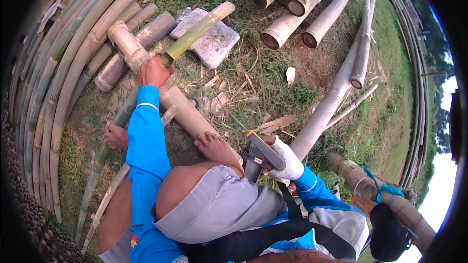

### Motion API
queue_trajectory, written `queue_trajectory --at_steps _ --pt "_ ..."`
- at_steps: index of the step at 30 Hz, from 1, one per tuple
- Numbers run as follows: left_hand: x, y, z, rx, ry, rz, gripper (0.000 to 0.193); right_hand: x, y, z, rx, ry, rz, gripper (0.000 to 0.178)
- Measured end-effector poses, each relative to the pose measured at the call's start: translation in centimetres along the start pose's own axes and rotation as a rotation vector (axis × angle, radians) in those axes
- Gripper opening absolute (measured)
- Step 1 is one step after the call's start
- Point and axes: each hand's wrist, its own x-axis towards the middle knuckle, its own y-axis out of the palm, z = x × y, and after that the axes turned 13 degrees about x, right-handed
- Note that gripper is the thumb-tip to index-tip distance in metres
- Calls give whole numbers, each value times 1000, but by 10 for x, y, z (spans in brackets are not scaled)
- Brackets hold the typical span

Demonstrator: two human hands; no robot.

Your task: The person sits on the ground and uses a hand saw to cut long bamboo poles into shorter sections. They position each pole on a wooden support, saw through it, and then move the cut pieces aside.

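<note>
My left hand (pixel 153 72) is closed around a green bamboo pole (pixel 201 30), over a thick tan bamboo log (pixel 187 109) lying aslant on the ground. A dark hollow edge shows in the pole just beyond the fist. A darker green length (pixel 109 148) runs down to the left from the hand; I cannot tell if both are one piece. In a white glove, my right hand (pixel 288 159) grips a hand saw (pixel 265 150) by its grey and yellow handle. Its thin blade points up and left, apart from the pole. My bare foot (pixel 217 147) rests against the log.
Long bamboo poles (pixel 63 73) lie stacked on the left. Several thick bamboo lengths (pixel 285 27) lie at the far right, and another log (pixel 331 97) slants beside me. A pale stone block (pixel 212 44) sits ahead. A black cap (pixel 390 234) hangs at lower right.
</note>
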Motion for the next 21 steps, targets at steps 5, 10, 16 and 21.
queue_trajectory --at_steps 5,10,16,21 --pt "3 8 -1 -8 -1 7 48 31 5 -19 97 -60 -86 63" --pt "0 8 5 -18 -10 30 50 130 38 -14 34 -303 -8 56" --pt "-2 9 9 -4 22 25 47 21 10 -27 -82 -261 -49 55" --pt "-3 10 2 -13 -3 20 46 1 -5 -40 45 -38 -73 57"
